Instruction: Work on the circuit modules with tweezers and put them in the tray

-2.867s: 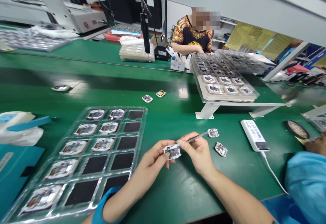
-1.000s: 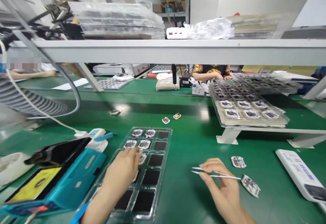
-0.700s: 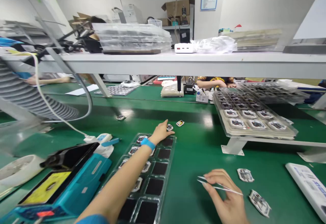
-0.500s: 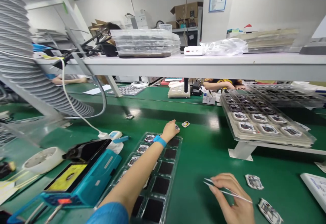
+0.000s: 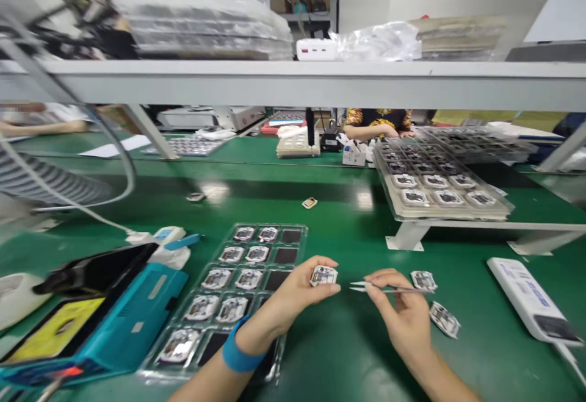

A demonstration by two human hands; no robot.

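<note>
Between the fingertips and thumb of my left hand [image 5: 300, 292] is a small white-framed electronic module [image 5: 324, 276], raised over the green bench. A blue band circles that wrist. My right hand [image 5: 400, 307] grips a pair of tweezers [image 5: 384, 288], whose tips point left towards the module without touching it. Two similar modules, one upper [image 5: 423, 280] and one lower [image 5: 445, 319], lie just right of my right hand. Partly behind my left forearm is a clear plastic tray [image 5: 300, 240] with several modules in its left and middle columns and dark pads in other pockets.
A teal soldering station [image 5: 137, 323] stands at left. Stacked trays of modules [image 5: 439, 207] rest on a raised stand at right, with a white device [image 5: 533, 298] below. One module [image 5: 310, 203] lies farther back. A shelf [image 5: 293, 85] spans the bench; people sit beyond it.
My left hand has come back from the far side of the tray with a module, close to the tweezers. The head view has shifted right and down.
</note>
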